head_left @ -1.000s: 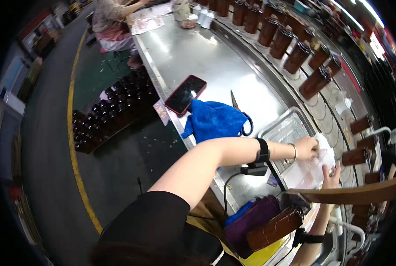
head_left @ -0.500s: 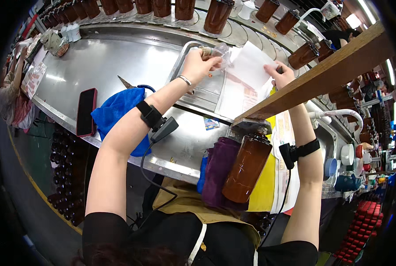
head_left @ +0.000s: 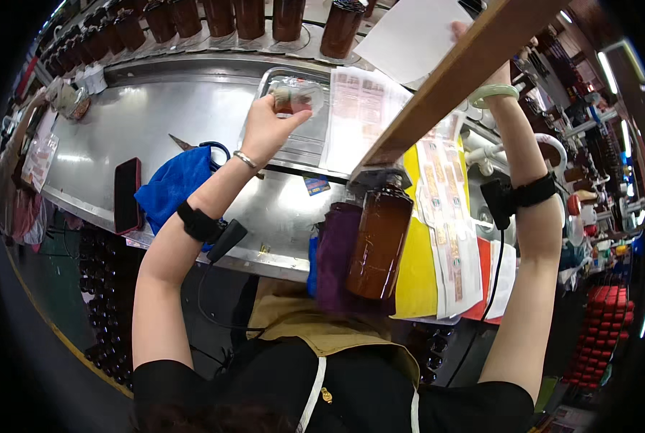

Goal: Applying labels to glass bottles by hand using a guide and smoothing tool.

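My left hand (head_left: pixel 265 128) is closed over the metal tray (head_left: pixel 266 88), pinching a small beige-and-brown piece (head_left: pixel 285 99) with clear plastic (head_left: pixel 312 92) around it; its exact kind is hard to make out. Up at the far right, my right hand (head_left: pixel 461 30) grips the edge of a blank white sheet (head_left: pixel 407 40), and the wooden bar covers much of that hand. Below the sheet lies a stack of printed label sheets (head_left: pixel 362 101). Nearer me, an amber glass bottle (head_left: pixel 380 242) leans on a purple cloth (head_left: pixel 335 252), its neck at the bar's end.
The wooden bar (head_left: pixel 459 79) slants across the right side. Amber jars (head_left: pixel 288 20) line the far conveyor. Scissors (head_left: pixel 218 153), a blue cloth (head_left: pixel 167 189) and a phone (head_left: pixel 127 195) lie at left. Label strips (head_left: pixel 445 231) sit on yellow paper (head_left: pixel 411 278), near a white pipe (head_left: pixel 485 155).
My right hand has carried the blank sheet up and away, uncovering the printed sheets. My left hand has drawn back a little to the left, still holding the small piece and plastic.
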`<state>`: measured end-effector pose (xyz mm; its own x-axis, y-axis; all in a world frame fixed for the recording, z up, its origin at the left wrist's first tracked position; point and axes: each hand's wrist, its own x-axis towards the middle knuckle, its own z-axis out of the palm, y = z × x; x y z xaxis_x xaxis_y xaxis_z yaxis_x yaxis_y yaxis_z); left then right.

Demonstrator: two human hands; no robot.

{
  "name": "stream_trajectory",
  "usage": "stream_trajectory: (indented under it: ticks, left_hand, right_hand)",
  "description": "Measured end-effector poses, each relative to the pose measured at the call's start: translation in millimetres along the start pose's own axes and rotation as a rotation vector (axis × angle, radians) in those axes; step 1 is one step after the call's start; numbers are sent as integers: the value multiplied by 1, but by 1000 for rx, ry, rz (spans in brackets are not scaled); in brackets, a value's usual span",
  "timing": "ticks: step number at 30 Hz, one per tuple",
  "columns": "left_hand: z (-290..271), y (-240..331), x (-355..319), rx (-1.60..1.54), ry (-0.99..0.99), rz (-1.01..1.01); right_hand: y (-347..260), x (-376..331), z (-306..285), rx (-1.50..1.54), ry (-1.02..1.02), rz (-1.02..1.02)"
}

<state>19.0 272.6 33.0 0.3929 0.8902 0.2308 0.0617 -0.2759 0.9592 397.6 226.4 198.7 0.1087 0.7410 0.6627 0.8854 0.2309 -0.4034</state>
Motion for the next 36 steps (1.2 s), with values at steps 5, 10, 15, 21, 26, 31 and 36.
stream_trajectory:
  ticks: [5, 10, 15, 21, 26, 31, 36]
  left_hand:
    - [-5, 10, -21, 42, -32, 24]
    - [-16, 20, -50, 72, -73, -33]
    - [-29, 2, -67, -19, -154, -94]
    - [-38, 3, -87, -128, -155, -182]
    - [-16, 20, -101, -276, -111, -204]
    - [14, 60, -127, -381, -68, -239]
    - [25, 83, -160, -416, -92, -240]
  right_hand:
    - [-42, -42, -73, 170, 64, 361]
    - [-79, -153, -161, -74, 42, 605]
    - [-78, -324, -280, -52, 520, 786]
    - [-117, -520, -383, -293, 1297, 892]
    - [-65, -615, -350, -316, 1442, 943]
    - [53, -687, -283, 24, 1418, 1169]
    - [104, -733, -242, 442, 1077, 1205]
